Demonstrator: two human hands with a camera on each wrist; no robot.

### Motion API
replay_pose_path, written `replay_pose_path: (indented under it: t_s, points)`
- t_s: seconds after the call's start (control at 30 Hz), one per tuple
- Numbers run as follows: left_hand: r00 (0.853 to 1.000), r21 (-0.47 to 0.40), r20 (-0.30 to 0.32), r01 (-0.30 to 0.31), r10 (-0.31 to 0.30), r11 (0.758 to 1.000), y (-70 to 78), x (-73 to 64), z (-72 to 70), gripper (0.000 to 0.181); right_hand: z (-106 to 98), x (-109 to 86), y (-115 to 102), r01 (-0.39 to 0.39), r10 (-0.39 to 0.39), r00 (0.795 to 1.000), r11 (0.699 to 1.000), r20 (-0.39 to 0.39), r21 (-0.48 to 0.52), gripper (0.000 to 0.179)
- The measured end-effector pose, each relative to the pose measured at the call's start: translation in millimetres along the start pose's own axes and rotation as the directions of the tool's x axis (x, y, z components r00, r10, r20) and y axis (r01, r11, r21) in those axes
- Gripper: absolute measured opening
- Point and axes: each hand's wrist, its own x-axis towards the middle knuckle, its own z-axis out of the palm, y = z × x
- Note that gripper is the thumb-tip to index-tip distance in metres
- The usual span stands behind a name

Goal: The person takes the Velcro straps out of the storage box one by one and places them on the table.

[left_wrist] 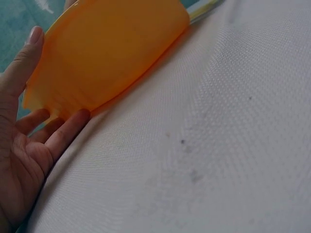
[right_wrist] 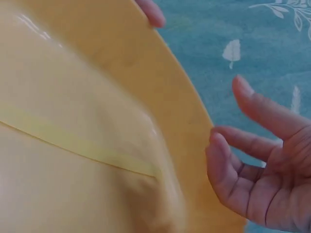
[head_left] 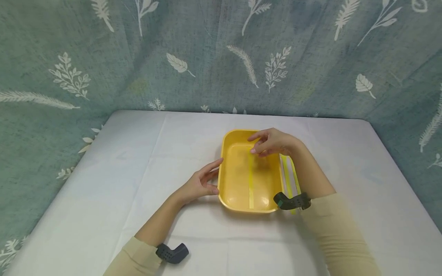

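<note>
A shallow yellow tray (head_left: 233, 184) with rounded corners lies on the white-covered table. Along its floor runs a narrow, lighter yellow strip (head_left: 251, 180). At the tray's left side my left hand (head_left: 198, 186) touches the outer wall, fingers and thumb spread apart; the left wrist view has its fingertips against the orange-looking wall (left_wrist: 116, 53). Over the far right part of the tray hovers my right hand (head_left: 272, 142), fingers loosely bent with nothing between them. In the right wrist view, the strip's end (right_wrist: 146, 170) lies flat, apart from those fingers (right_wrist: 221, 160).
Right of the tray, partly under my right forearm, are several yellow and white strips (head_left: 289, 172). Dark wrist devices sit on my left (head_left: 172, 253) and right (head_left: 292, 201) wrists. A green leaf-patterned cloth (head_left: 207, 57) hangs behind the table (head_left: 172, 134).
</note>
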Motion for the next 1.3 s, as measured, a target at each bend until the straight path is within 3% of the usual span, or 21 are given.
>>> replay_pose_path:
  t_s: [0.13, 0.3, 0.67, 1.0, 1.2, 1.3]
  points:
    - [1.000, 0.005, 0.005, 0.004, -0.004, 1.000, 1.8, 0.9, 0.2, 0.098, 8, 5.0, 3, 0.011, -0.018, 0.998, 0.995, -0.066, -0.104, 0.061]
    - [1.000, 0.009, 0.006, 0.007, -0.007, 1.000, 3.8, 1.4, 0.7, 0.101, 18, 9.5, 6, 0.016, -0.056, 0.992, 0.948, -0.116, -0.319, 0.067]
    - [1.000, -0.009, 0.012, -0.015, 0.015, 1.000, 4.6, 2.3, 2.2, 0.101, 37, 17.2, 20, -0.083, 0.003, 0.987, 0.868, -0.161, -0.490, 0.092]
    - [1.000, -0.001, 0.010, 0.003, -0.003, 1.000, 3.6, 2.6, 1.8, 0.102, 42, 18.6, 25, -0.067, -0.044, 0.979, 0.854, -0.199, -0.515, 0.088]
    - [1.000, -0.011, 0.008, 0.000, 0.000, 1.000, -0.2, 1.3, -0.6, 0.099, 43, 23.8, 27, -0.058, -0.064, 0.976, 0.842, -0.206, -0.537, 0.070]
    - [1.000, -0.016, 0.008, 0.002, -0.002, 1.000, -1.4, 1.1, -1.0, 0.099, 43, 26.5, 28, -0.044, -0.068, 0.976, 0.871, -0.209, -0.490, 0.062]
